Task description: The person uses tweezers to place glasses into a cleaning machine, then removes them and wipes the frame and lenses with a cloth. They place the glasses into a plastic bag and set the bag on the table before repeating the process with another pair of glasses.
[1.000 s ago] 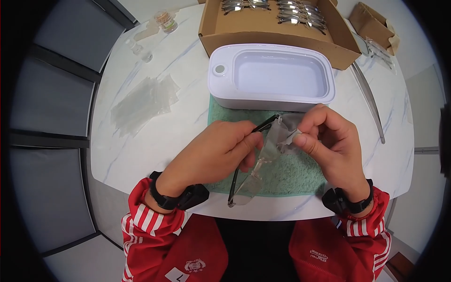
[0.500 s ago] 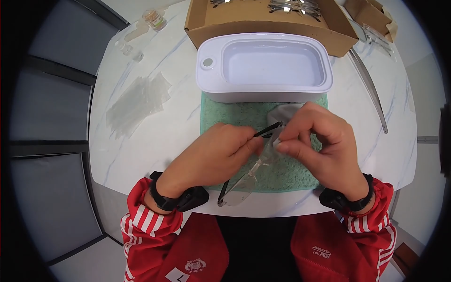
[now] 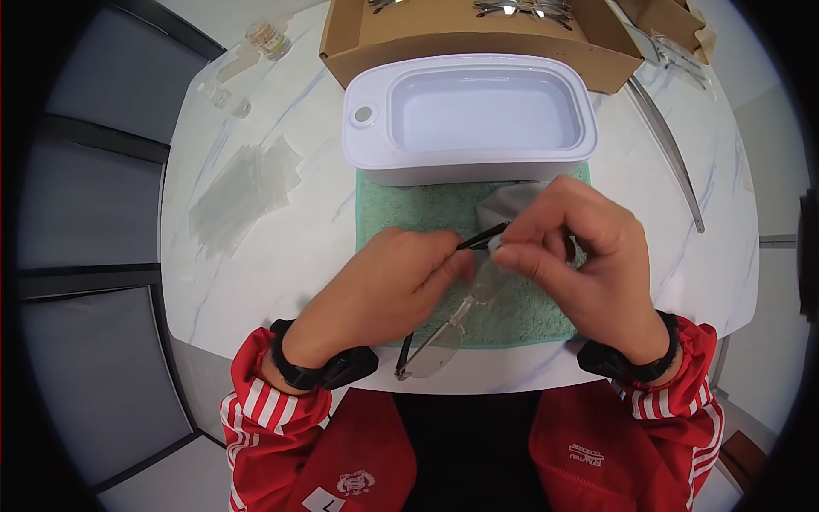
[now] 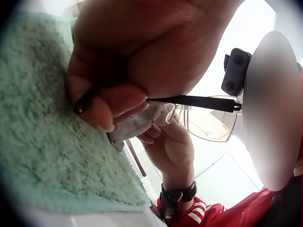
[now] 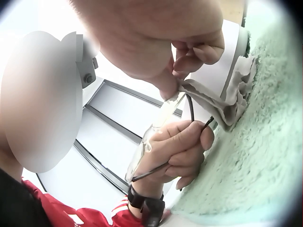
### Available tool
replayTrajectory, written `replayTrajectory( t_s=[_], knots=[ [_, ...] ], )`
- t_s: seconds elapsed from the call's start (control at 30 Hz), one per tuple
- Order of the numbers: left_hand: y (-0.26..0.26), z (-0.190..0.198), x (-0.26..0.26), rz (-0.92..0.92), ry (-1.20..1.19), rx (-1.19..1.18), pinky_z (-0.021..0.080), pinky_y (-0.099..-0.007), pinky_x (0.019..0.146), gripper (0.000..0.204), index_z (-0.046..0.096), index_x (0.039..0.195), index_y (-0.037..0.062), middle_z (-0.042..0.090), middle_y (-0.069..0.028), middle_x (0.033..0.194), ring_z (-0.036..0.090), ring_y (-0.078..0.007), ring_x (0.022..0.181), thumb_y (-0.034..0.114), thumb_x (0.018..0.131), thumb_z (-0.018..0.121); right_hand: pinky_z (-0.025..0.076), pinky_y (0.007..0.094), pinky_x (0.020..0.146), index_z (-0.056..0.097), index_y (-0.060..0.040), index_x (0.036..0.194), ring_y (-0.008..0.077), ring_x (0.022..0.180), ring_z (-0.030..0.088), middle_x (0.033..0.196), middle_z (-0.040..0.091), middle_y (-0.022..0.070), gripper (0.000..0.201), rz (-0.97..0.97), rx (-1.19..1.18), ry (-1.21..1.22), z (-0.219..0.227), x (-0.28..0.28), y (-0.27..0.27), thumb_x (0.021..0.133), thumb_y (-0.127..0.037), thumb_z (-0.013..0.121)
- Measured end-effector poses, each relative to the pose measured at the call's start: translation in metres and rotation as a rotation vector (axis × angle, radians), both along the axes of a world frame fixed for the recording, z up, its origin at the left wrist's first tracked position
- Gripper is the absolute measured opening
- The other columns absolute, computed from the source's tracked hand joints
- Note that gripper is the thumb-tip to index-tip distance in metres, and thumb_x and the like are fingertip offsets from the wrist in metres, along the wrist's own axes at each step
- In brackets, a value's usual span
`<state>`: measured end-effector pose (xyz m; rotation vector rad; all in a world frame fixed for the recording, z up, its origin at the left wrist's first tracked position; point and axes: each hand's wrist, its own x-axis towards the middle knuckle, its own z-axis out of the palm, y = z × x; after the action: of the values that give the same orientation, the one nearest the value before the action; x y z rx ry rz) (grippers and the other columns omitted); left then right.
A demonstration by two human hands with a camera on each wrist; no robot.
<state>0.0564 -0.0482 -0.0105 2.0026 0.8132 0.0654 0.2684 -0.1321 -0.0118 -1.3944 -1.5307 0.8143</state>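
Clear rimless glasses (image 3: 437, 348) with dark temples are held over a green towel (image 3: 401, 209). The left hand (image 3: 384, 286) grips them by the temples, its fingers curled round the dark arms. With thumb and forefinger the right hand (image 3: 589, 264) pinches a grey cloth (image 3: 503, 203) at the lens end near the hinge. In the right wrist view the cloth (image 5: 220, 106) hangs in folds from the fingertips down to the towel. The left wrist view shows a dark temple (image 4: 203, 101) leading to a lens, with the zigzag-edged cloth (image 4: 137, 124) behind.
A white tub (image 3: 469, 162) stands at the towel's back edge, before a cardboard box (image 3: 384, 43) holding several glasses. Clear plastic sleeves (image 3: 243, 196) lie at the left, with a small jar (image 3: 269, 40) and little bottles behind. A long grey strip (image 3: 670, 149) lies at the right.
The right hand, pinching the cloth, has moved left and a little down along the lens to its edge by the hinge. The left hand keeps its grip. The head view has shifted slightly.
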Motion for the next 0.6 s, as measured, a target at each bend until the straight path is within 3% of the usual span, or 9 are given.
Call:
replayTrajectory(
  t_s=[0.13,0.2,0.3,0.43,0.5,0.6],
  knots=[
    [0.0,0.001,0.005,0.053,-0.013,-0.001,0.047,-0.0511,0.065,0.021,0.064,0.089,-0.0019,0.063,-0.0251,0.076,0.063,-0.046,0.075,0.014,0.098,0.054,0.036,0.0222,0.057,0.07,-0.0051,0.085,0.0066,0.06,0.046,0.081,0.061,0.0004,0.017,0.086,0.119,0.055,0.0,-0.004,-0.001,0.075,0.002,0.083],
    [0.001,0.003,0.004,0.092,-0.015,-0.124,0.043,-0.0338,0.056,0.022,0.062,0.095,-0.0011,0.054,-0.0102,0.063,0.052,-0.0183,0.056,0.016,0.103,0.052,0.036,0.0229,0.056,0.071,-0.0057,0.085,0.007,0.06,0.046,0.08,0.061,0.0007,0.018,0.077,0.172,0.008,0.002,-0.004,-0.002,0.075,0.002,0.083],
    [0.003,-0.009,-0.005,0.053,-0.159,-0.016,0.043,-0.0287,0.054,0.025,0.063,0.098,0.0007,0.056,-0.0039,0.067,0.051,-0.011,0.057,0.022,0.105,0.051,0.038,0.0226,0.059,0.07,-0.0047,0.085,0.0067,0.061,0.046,0.081,0.06,0.0006,0.016,0.007,0.078,-0.048,0.007,0.002,-0.003,0.076,0.002,0.082],
    [-0.004,0.004,-0.008,0.193,-0.171,-0.257,0.043,-0.0228,0.055,0.029,0.064,0.101,0.0035,0.055,0.0025,0.07,0.05,-0.0055,0.059,0.029,0.107,0.051,0.039,0.0216,0.063,0.067,-0.0032,0.087,0.0058,0.064,0.046,0.083,0.059,-0.0001,0.014,-0.08,0.029,0.043,0.0,0.004,-0.002,0.081,0.002,0.079],
    [-0.004,0.01,-0.007,0.224,-0.173,-0.391,0.043,-0.0203,0.056,0.03,0.063,0.103,0.005,0.051,0.0056,0.07,0.049,-0.0041,0.059,0.032,0.107,0.051,0.034,0.022,0.054,0.067,-0.0038,0.088,0.0043,0.055,0.043,0.076,0.06,-0.0021,0.011,-0.095,0.1,0.134,-0.007,0.005,0.001,0.082,-0.001,0.077],
    [-0.004,0.004,-0.008,0.213,-0.213,-0.348,0.042,-0.0197,0.056,0.03,0.063,0.102,0.006,0.048,0.006,0.068,0.048,-0.0034,0.058,0.033,0.107,0.05,0.034,0.021,0.055,0.067,-0.0027,0.091,0.0026,0.057,0.043,0.074,0.06,-0.0032,0.011,-0.087,-0.008,0.214,-0.005,0.006,-0.002,0.085,-0.003,0.076]
  ],
)
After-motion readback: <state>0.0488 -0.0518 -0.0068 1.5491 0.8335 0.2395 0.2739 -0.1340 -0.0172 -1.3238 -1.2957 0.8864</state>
